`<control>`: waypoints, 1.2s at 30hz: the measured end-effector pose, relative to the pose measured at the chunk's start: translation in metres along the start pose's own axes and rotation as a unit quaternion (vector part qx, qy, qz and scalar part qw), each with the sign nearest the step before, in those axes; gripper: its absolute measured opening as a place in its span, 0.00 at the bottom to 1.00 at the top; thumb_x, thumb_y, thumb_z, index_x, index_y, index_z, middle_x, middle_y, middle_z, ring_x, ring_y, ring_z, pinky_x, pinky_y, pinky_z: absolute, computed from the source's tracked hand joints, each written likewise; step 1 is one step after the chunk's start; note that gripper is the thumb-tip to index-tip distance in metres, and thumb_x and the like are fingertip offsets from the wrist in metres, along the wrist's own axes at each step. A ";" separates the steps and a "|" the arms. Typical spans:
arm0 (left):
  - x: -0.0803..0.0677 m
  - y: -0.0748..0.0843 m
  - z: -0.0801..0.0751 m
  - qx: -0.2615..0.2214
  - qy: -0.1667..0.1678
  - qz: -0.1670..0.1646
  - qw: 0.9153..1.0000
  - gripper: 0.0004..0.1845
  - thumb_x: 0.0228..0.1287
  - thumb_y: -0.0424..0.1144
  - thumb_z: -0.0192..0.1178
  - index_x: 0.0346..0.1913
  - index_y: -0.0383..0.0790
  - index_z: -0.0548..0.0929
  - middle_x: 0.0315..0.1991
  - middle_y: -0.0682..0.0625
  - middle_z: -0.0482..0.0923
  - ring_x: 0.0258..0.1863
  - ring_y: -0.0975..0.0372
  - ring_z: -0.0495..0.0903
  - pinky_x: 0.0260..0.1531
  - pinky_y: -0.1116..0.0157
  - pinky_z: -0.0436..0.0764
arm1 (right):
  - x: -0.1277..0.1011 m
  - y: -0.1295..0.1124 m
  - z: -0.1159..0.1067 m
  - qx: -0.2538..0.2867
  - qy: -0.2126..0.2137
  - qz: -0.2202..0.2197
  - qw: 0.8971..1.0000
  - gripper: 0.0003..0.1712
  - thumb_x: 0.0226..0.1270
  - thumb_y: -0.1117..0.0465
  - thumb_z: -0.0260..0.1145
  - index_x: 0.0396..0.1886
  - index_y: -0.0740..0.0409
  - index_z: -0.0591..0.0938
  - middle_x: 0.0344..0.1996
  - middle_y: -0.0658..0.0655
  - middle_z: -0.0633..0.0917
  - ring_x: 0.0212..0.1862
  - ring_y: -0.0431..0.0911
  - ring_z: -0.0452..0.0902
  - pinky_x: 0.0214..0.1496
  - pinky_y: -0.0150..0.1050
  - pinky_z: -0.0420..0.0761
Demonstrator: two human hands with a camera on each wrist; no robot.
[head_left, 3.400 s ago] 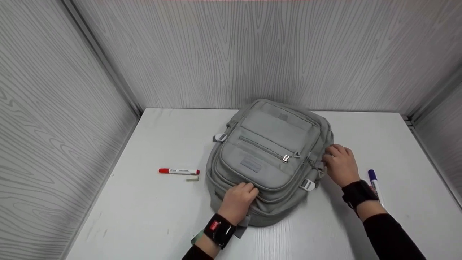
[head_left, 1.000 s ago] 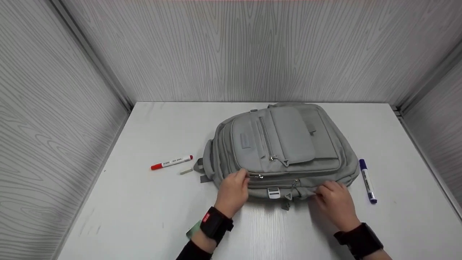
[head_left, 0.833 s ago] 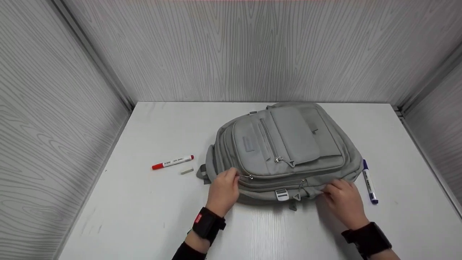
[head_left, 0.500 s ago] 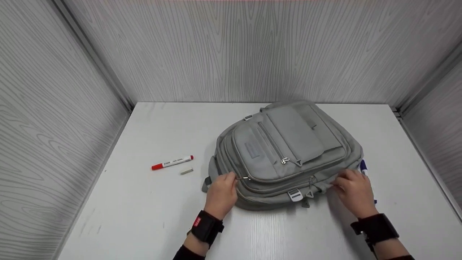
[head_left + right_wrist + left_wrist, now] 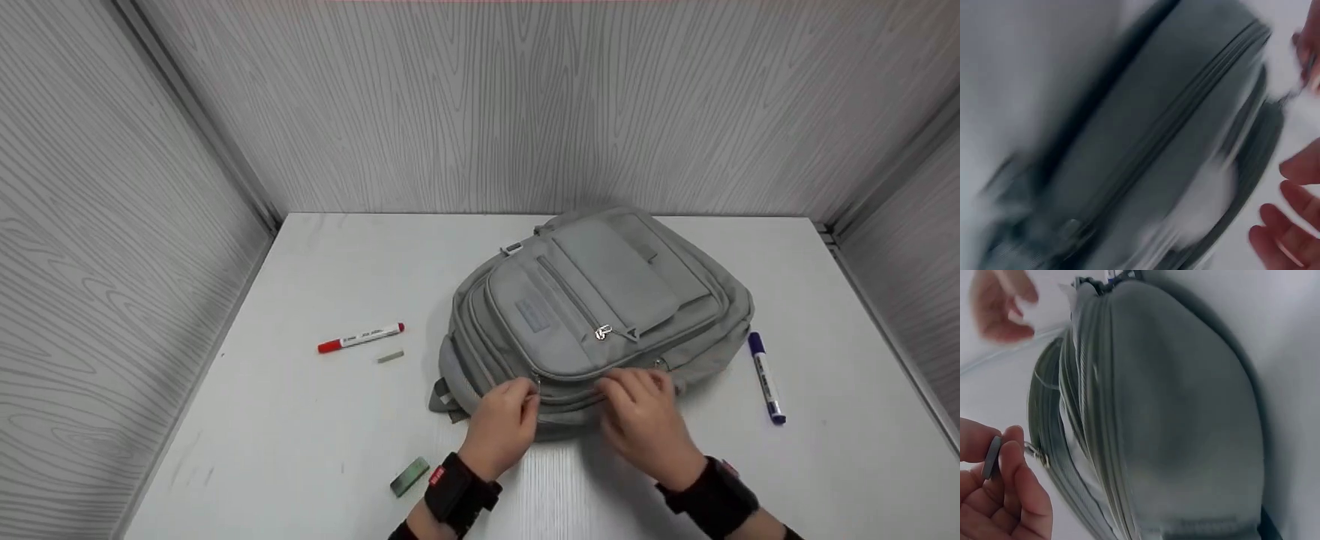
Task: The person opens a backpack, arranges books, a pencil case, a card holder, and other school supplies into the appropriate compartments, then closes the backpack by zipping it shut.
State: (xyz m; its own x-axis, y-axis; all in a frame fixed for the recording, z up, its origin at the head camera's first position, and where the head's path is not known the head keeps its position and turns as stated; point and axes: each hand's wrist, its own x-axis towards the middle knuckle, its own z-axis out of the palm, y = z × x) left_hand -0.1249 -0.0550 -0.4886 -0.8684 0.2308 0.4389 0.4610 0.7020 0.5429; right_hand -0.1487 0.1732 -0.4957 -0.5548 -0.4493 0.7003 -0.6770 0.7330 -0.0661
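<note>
Backpack (image 5: pixel 600 300) lies flat mid-desk, left hand (image 5: pixel 504 418) pinching a zipper pull (image 5: pixel 992 457) at its six o'clock edge, right hand (image 5: pixel 645 420) loose-fingered on fabric beside; best brace the cloth and draw steadily along the track.

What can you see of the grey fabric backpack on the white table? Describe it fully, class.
The grey fabric backpack lies flat, front up, turned askew on the white table. It shows a front pocket with a diagonal zip and silver pull, a small label patch, several zip tracks and strap buckles. The left hand pinches a zip pull at its near edge; the right hand rests on that edge.
</note>
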 end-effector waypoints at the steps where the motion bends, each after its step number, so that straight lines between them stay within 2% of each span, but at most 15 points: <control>1: 0.001 0.002 0.001 -0.003 -0.002 -0.002 1.000 0.02 0.68 0.31 0.58 0.37 0.38 0.80 0.30 0.47 0.82 0.29 0.60 0.80 0.32 0.67 0.79 | 0.008 -0.009 0.003 -0.013 -0.004 -0.011 1.000 0.19 0.43 0.69 0.72 0.40 0.59 0.82 0.38 0.57 0.84 0.41 0.52 0.78 0.47 0.52 0.69; 4: 0.002 0.005 0.002 -0.025 -0.008 -0.009 1.000 0.02 0.68 0.31 0.58 0.36 0.38 0.80 0.30 0.46 0.82 0.28 0.60 0.80 0.31 0.68 0.78 | 0.028 -0.026 0.015 -0.061 -0.017 -0.028 0.998 0.16 0.47 0.66 0.76 0.38 0.57 0.82 0.36 0.54 0.84 0.40 0.50 0.79 0.46 0.49 0.71; 7: 0.004 0.005 0.001 -0.065 -0.016 -0.021 0.998 0.03 0.69 0.30 0.57 0.37 0.37 0.80 0.29 0.45 0.81 0.26 0.61 0.77 0.30 0.71 0.75 | 0.041 -0.031 0.025 -0.103 -0.021 -0.042 0.994 0.13 0.48 0.66 0.77 0.30 0.56 0.80 0.29 0.53 0.82 0.35 0.49 0.78 0.45 0.48 0.73; 10: 0.006 0.004 0.000 -0.102 -0.020 -0.029 0.994 0.04 0.69 0.30 0.56 0.37 0.36 0.81 0.30 0.44 0.82 0.26 0.62 0.76 0.30 0.72 0.73 | 0.048 -0.031 0.032 -0.118 -0.014 -0.056 0.991 0.14 0.46 0.69 0.76 0.22 0.57 0.77 0.23 0.53 0.79 0.30 0.48 0.76 0.43 0.46 0.74; 13: 0.008 0.003 -0.002 -0.110 -0.016 -0.024 0.994 0.04 0.69 0.30 0.57 0.37 0.36 0.81 0.31 0.44 0.82 0.27 0.61 0.77 0.30 0.72 0.74 | 0.049 -0.030 0.035 -0.107 -0.008 -0.072 0.992 0.12 0.45 0.73 0.72 0.17 0.57 0.77 0.19 0.53 0.77 0.27 0.48 0.75 0.43 0.45 0.74; 17: 0.010 -0.003 -0.012 -0.077 -0.003 -0.018 0.997 0.03 0.68 0.31 0.58 0.36 0.37 0.82 0.29 0.46 0.82 0.27 0.61 0.78 0.30 0.71 0.76 | 0.048 -0.027 0.034 -0.090 -0.002 -0.095 0.991 0.09 0.44 0.75 0.66 0.17 0.58 0.79 0.17 0.53 0.79 0.25 0.49 0.77 0.44 0.44 0.76; 21: 0.012 -0.012 -0.022 -0.025 -0.007 -0.029 0.999 0.03 0.67 0.31 0.60 0.35 0.38 0.82 0.30 0.47 0.83 0.29 0.60 0.79 0.32 0.66 0.78 | 0.046 -0.022 0.030 -0.070 0.011 -0.107 0.992 0.07 0.44 0.75 0.66 0.18 0.60 0.80 0.18 0.54 0.82 0.23 0.48 0.78 0.46 0.45 0.78; 25: 0.014 -0.020 -0.024 0.018 -0.009 -0.036 0.999 0.03 0.67 0.32 0.60 0.35 0.39 0.82 0.32 0.47 0.83 0.31 0.59 0.81 0.34 0.64 0.79 | 0.041 -0.016 0.024 -0.041 0.021 -0.111 0.993 0.07 0.46 0.74 0.68 0.19 0.60 0.81 0.19 0.53 0.82 0.23 0.46 0.79 0.49 0.48 0.80; 28: 0.015 -0.025 -0.025 0.045 0.007 -0.041 0.998 0.02 0.66 0.32 0.61 0.34 0.39 0.82 0.31 0.48 0.83 0.31 0.59 0.81 0.34 0.63 0.80 | 0.034 -0.010 0.019 -0.016 0.024 -0.110 0.993 0.07 0.47 0.74 0.67 0.21 0.59 0.82 0.20 0.53 0.83 0.25 0.45 0.80 0.52 0.49 0.80; 33: 0.016 -0.033 -0.029 0.083 0.037 -0.044 0.995 0.04 0.64 0.33 0.63 0.32 0.40 0.81 0.30 0.49 0.82 0.30 0.59 0.81 0.32 0.63 0.80 | 0.017 0.006 0.008 0.016 0.022 -0.098 0.995 0.04 0.52 0.70 0.68 0.24 0.58 0.84 0.21 0.52 0.84 0.27 0.45 0.81 0.53 0.52 0.77; 36: 0.017 -0.039 -0.030 0.099 0.048 -0.045 0.993 0.04 0.64 0.33 0.64 0.32 0.40 0.81 0.29 0.49 0.82 0.30 0.58 0.81 0.32 0.62 0.80 | 0.005 0.017 -0.001 0.036 0.023 -0.084 0.996 0.07 0.63 0.66 0.65 0.25 0.58 0.84 0.22 0.52 0.85 0.27 0.46 0.81 0.54 0.54 0.73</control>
State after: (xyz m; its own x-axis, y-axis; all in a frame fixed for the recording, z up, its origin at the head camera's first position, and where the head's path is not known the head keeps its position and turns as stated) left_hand -0.1521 -0.0983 -0.4808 -0.8789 0.1018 0.4659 0.3286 0.8374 0.4369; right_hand -0.1626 0.1833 -0.4926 -0.4098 -0.5371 0.7373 -0.7924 0.6101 0.0040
